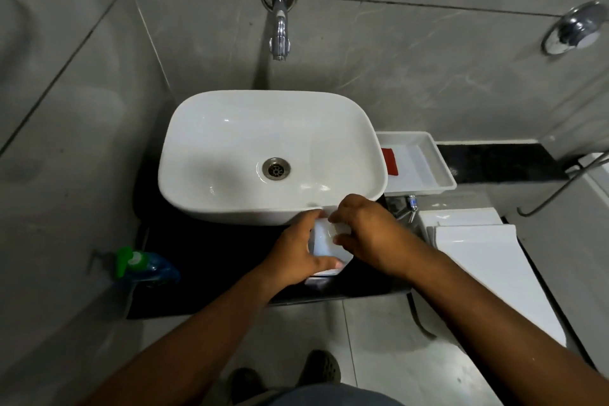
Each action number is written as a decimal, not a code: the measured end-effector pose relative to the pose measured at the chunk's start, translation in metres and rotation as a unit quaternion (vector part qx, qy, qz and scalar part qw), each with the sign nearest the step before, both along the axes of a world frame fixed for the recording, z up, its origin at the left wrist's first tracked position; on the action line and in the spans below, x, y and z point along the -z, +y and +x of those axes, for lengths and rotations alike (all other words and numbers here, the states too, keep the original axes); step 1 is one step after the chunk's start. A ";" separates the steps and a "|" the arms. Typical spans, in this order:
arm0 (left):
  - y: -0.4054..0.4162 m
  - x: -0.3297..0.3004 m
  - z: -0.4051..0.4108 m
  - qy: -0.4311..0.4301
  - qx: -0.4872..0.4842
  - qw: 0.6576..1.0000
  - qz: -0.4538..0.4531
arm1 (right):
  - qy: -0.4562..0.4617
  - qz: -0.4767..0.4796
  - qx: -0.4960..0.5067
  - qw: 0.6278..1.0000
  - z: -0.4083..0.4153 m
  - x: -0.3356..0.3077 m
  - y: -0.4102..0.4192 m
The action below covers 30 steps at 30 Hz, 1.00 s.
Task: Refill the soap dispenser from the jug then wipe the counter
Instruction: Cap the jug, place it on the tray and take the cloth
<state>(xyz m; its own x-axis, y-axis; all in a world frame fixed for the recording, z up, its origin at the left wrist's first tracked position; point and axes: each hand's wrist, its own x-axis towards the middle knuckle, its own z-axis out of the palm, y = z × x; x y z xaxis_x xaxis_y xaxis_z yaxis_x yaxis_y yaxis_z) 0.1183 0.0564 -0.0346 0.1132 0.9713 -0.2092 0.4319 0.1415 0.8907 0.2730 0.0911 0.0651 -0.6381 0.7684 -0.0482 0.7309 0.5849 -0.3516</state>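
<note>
A white, square-topped jug (324, 241) stands on the black counter (211, 260) just in front of the basin. My left hand (298, 252) wraps around its left and near side. My right hand (365, 234) rests over its right top corner, fingertips pinched on a small white part there, which may be the cap. Most of the jug is hidden by both hands. The soap dispenser (145, 265), a blue clear bottle with a green and white pump, stands at the counter's left end, away from both hands.
A white basin (329, 128) sits on the counter under a chrome wall tap (280, 30). To its right a white tray (425, 155) holds a red cloth (390, 161). A white toilet cistern (478, 260) and a hose (560, 188) are further right.
</note>
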 end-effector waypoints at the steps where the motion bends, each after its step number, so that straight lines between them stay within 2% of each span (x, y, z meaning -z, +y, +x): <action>1: 0.001 0.000 0.000 0.004 0.000 1.000 0.006 | -0.009 -0.002 -0.004 1.000 -0.002 -0.001 0.000; 6: 0.005 0.002 0.001 0.004 -0.001 1.000 0.013 | -0.046 -0.005 -0.057 0.997 -0.005 -0.009 -0.005; 8: 0.006 0.002 0.000 0.000 -0.001 1.000 0.015 | -0.034 -0.003 0.004 0.999 0.000 -0.010 -0.007; 10: 0.005 0.002 0.000 -0.004 -0.002 1.000 0.016 | -0.058 0.042 0.086 0.994 0.001 -0.011 -0.010; 13: 0.004 0.001 -0.001 -0.018 -0.002 1.000 0.012 | -0.110 0.068 0.104 0.986 -0.007 -0.012 -0.013; 18: 0.005 -0.003 0.000 -0.016 0.004 1.000 0.011 | -0.041 -0.066 0.043 0.996 -0.004 -0.017 -0.012; 23: 0.005 -0.005 0.000 -0.024 0.002 1.000 0.004 | -0.102 0.041 0.118 0.987 -0.005 -0.012 -0.013; 27: 0.005 -0.007 0.000 -0.029 0.008 1.000 0.005 | -0.035 -0.047 0.046 0.997 -0.008 -0.009 -0.014; 30: 0.005 -0.008 0.000 -0.028 0.012 1.000 0.007 | -0.035 -0.031 0.087 0.995 0.000 -0.011 -0.013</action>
